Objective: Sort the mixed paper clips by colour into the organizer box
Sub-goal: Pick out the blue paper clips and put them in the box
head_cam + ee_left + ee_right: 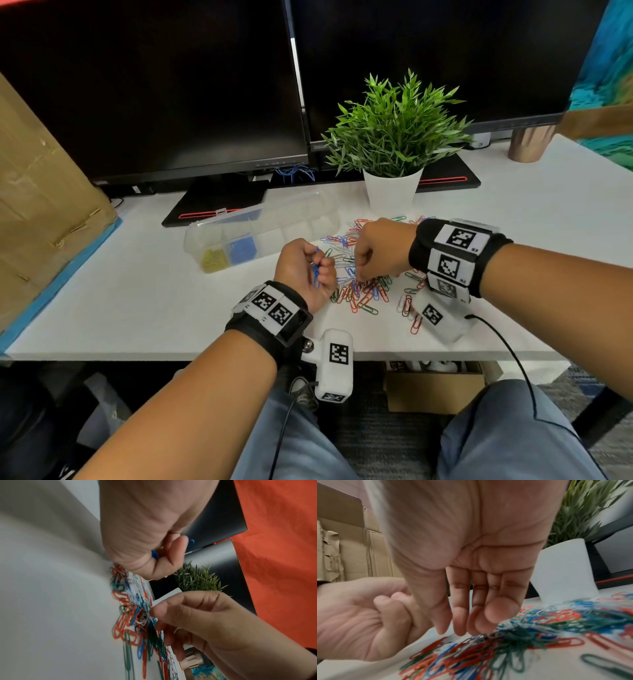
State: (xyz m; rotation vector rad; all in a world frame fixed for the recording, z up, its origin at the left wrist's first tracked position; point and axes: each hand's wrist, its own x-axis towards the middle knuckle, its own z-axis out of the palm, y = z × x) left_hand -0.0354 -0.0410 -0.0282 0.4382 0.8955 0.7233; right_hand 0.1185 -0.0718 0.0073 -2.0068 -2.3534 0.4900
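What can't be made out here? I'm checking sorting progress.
- Count of blue paper clips in the left hand: curled fingers cover them, head view.
- What the right hand has picked from the pile: motion blur, right wrist view.
- Organizer box far compartments: glare on clear plastic.

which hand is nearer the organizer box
Left. The left hand, holding blue clips, sits just right of the organizer box; the right hand is farther right, over the clip pile.

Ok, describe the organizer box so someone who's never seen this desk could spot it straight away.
Start at the left monitor; on the white desk just before its stand lies the organizer box. It is clear plastic and split into compartments, with yellow clips and blue clips at its left end.
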